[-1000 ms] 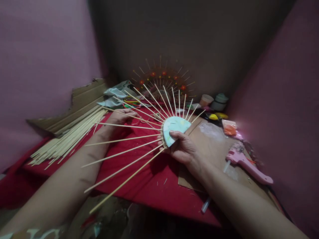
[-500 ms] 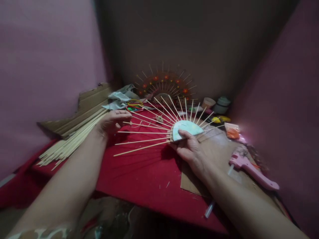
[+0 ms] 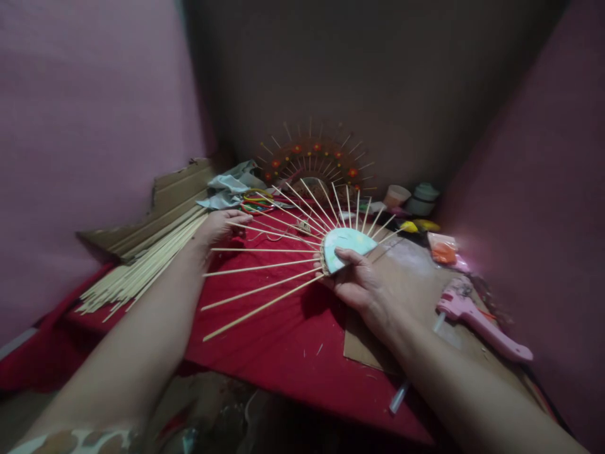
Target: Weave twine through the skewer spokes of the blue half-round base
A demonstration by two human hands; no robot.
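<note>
My right hand (image 3: 357, 274) grips a pale blue, half-round base (image 3: 347, 243), thumb on its face and fingers behind. Thin wooden sticks (image 3: 265, 261) fan out from its curved edge, with twine-like trim along part of the rim. My left hand (image 3: 227, 227) is at the left side of the fan, by the tips of the upper-left sticks. Its fingers are partly stretched and seem to hold nothing; whether they touch a stick is unclear. Beneath the left forearm lies a bundle of loose wooden sticks (image 3: 137, 268).
Red cloth (image 3: 283, 353) covers the table. At right, a pink glue gun (image 3: 482, 318) rests on cardboard (image 3: 363, 347), near an orange packet (image 3: 443, 249). Behind stand a finished-looking fan piece with flowers (image 3: 316, 151), scissors (image 3: 258, 202) and a cup (image 3: 397, 195). Torn cardboard (image 3: 177, 189) leans at left.
The base has turned counter-clockwise and shifted slightly left, so the left-side sticks point lower, toward me. My left hand has moved a little, with stick tips now overlapping it.
</note>
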